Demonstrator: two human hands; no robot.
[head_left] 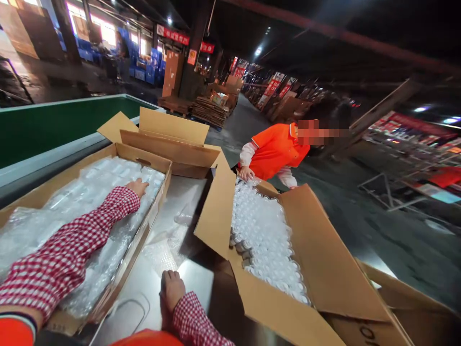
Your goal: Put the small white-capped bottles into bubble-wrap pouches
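Observation:
My left hand (138, 186) reaches into the long cardboard box on the left, fingers stretched out over the clear plastic-wrapped packs (108, 173) near its far right corner. The packs lie in rows and fill the box (144, 235). My right hand (173, 289) rests on the metal tabletop (190, 276) between the two boxes, its fingers curled in and nothing visible in them. To its right stands an open carton (317, 250), full of white round-ended pieces (268, 240) packed upright. Checked sleeves cover both my forearms.
A co-worker in an orange shirt (275, 149) stands beyond the right carton, one hand (247, 173) at its far left corner. Loose clear plastic film (165, 250) lies on the table. A green conveyor belt (72, 117) runs behind on the left; flattened cardboard (209, 111) is stacked farther back.

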